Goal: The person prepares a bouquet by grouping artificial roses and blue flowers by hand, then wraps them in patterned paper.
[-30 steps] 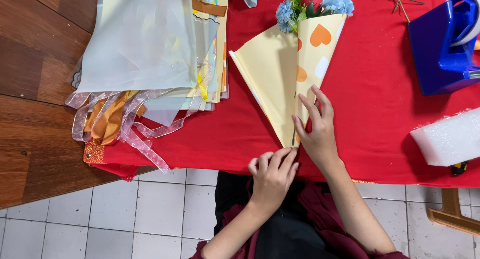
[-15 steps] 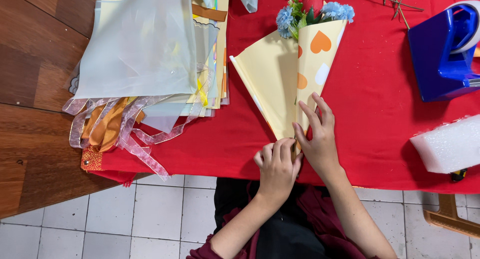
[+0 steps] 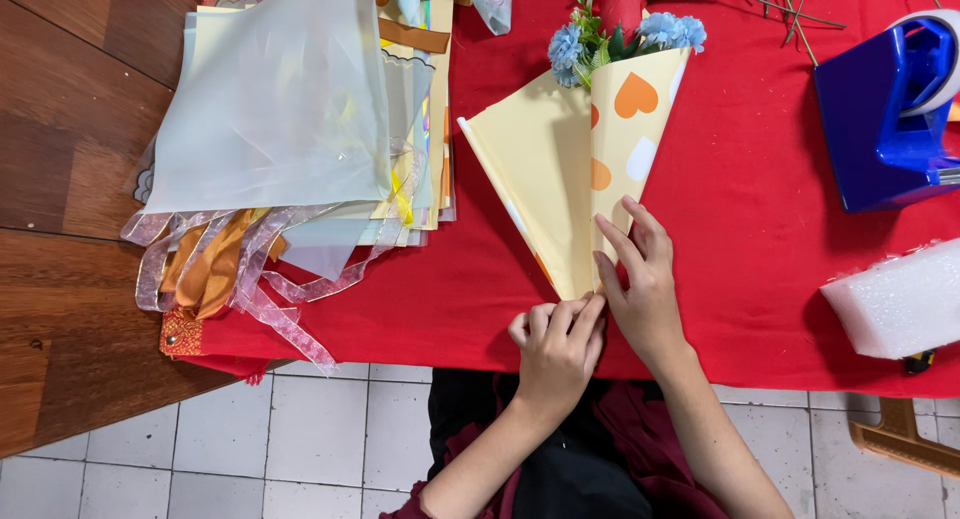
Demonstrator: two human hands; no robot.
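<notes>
The left hand [image 3: 556, 346] is curled shut, its fingertips pinching the pointed bottom tip of the paper cone [image 3: 575, 169] at the near edge of the table. The right hand [image 3: 640, 279] lies just beside it, fingers spread and pressed flat on the lower part of the cone, holding the folded flap down; the two hands touch at the tip.

The cone is pale yellow wrapping paper with orange and white hearts on the folded-over side. It lies flat on the red tablecloth [image 3: 760, 209], its point toward the person and its wide mouth pointing away. Out of the mouth come a red rose [image 3: 620, 1] and small blue flowers [image 3: 566, 51] with green leaves.

To the left of the cone sits a stack of wrapping sheets [image 3: 280, 109], translucent pale ones on top and yellowish ones beneath, partly overhanging the wooden table [image 3: 70, 129]. Orange and sheer ribbons [image 3: 215, 264] trail out from under the stack over the edge of the cloth. To the right, well apart from the hands, stands a blue tape dispenser [image 3: 885, 119], and nearer the table edge lies a white foam block [image 3: 895, 299]. Thin bare stems [image 3: 790, 4] lie at the far side of the cloth. Below the table edge a white tiled floor [image 3: 300, 439] shows.
</notes>
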